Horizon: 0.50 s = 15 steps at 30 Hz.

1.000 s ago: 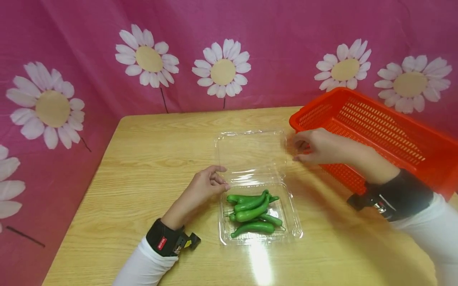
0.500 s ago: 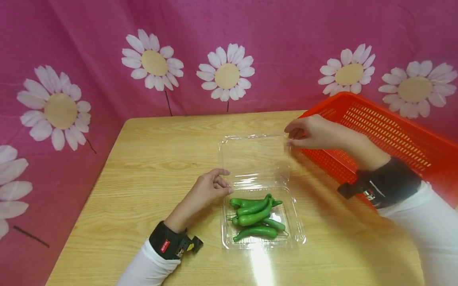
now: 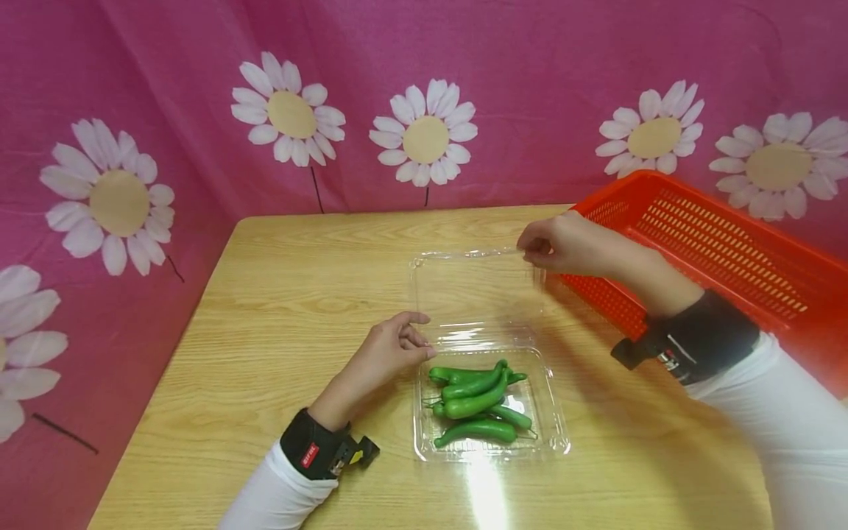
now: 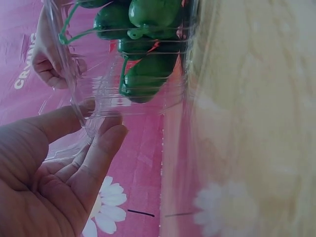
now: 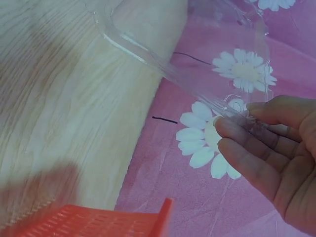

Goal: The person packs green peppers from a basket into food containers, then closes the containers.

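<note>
A clear plastic clamshell box (image 3: 559,434) lies unfolded on the table, its lid (image 3: 473,291) tilted back toward the far side. Several green chili peppers (image 3: 475,403) are heaped in the base. My left hand (image 3: 387,347) pinches the box's left edge by the hinge; in the left wrist view the thumb and fingers (image 4: 106,145) meet at the rim. With thumb and fingertips, my right hand (image 3: 566,243) grips the lid's far right corner, seen up close in the right wrist view, where the lid edge (image 5: 163,66) runs into the fingers (image 5: 252,163).
A red perforated plastic basket (image 3: 722,250) stands at the right, partly behind my right forearm; its rim (image 5: 98,222) shows low in the right wrist view. The wooden table (image 3: 291,280) ends at a pink cloth (image 3: 517,110) printed with daisies.
My right hand has moved left and away from the basket's near edge to the lid's far corner and taken hold of it. The left hand stays at the hinge.
</note>
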### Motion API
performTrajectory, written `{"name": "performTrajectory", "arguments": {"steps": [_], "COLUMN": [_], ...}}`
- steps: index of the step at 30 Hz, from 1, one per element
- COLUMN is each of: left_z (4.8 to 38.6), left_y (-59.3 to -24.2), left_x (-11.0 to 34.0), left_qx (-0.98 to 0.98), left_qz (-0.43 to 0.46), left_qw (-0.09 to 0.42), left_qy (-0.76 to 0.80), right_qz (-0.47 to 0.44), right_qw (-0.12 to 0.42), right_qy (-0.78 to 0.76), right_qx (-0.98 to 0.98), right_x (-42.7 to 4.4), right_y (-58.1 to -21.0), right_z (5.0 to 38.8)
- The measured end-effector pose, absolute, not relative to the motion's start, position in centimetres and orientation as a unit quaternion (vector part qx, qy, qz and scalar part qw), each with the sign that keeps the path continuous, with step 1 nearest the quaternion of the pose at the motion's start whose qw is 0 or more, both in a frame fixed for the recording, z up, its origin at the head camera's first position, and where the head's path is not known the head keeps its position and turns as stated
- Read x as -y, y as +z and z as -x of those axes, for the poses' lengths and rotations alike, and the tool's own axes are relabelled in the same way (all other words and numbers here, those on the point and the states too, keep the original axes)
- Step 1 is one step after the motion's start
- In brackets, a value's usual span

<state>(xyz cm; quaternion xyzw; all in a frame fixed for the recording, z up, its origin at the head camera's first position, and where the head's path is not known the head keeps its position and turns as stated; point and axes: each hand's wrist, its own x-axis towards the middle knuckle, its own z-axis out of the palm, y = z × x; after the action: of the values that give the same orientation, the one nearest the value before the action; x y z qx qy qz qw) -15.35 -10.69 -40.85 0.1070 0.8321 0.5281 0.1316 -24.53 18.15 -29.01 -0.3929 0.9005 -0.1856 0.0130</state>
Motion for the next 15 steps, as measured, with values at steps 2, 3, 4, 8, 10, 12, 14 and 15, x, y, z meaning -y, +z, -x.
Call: {"name": "performTrajectory", "arguments": {"steps": [2,3,4,8,10,12,14,15], "left_z": [15.3,15.2,15.2,15.5,15.8,16.3,17.0,17.4], "left_y": [-40.8,-40.8,-40.8,-40.6,-40.4,-39.9,-39.3,-38.9], "left_x": [10.8,10.8,10.8,11.2,11.5,11.7,11.9,12.0], "left_qx": [-0.832,-0.834,-0.834,-0.849,-0.86,-0.869,-0.872,-0.874], "left_qz": [-0.104,-0.102,-0.098,-0.08,-0.072,-0.067,-0.067,-0.067], "left_qw": [0.136,0.136,0.138,0.128,0.116,0.11,0.107,0.105], "left_qy": [0.528,0.526,0.525,0.507,0.491,0.478,0.472,0.47], "right_qz": [0.387,0.384,0.383,0.372,0.366,0.358,0.354,0.353], "right_qw": [0.009,0.008,0.007,0.008,0.01,0.01,0.008,0.006], "right_qy": [-0.188,-0.19,-0.191,-0.2,-0.201,-0.2,-0.199,-0.198], "right_qx": [-0.903,-0.904,-0.904,-0.906,-0.908,-0.912,-0.914,-0.914], "right_x": [-18.1,-18.1,-18.1,-17.8,-17.6,-17.5,-17.5,-17.5], "right_y": [-29.2,-29.3,-29.4,-29.6,-29.6,-29.5,-29.5,-29.5], "right_z": [24.5,24.5,24.5,24.5,24.4,24.3,24.2,24.1]}}
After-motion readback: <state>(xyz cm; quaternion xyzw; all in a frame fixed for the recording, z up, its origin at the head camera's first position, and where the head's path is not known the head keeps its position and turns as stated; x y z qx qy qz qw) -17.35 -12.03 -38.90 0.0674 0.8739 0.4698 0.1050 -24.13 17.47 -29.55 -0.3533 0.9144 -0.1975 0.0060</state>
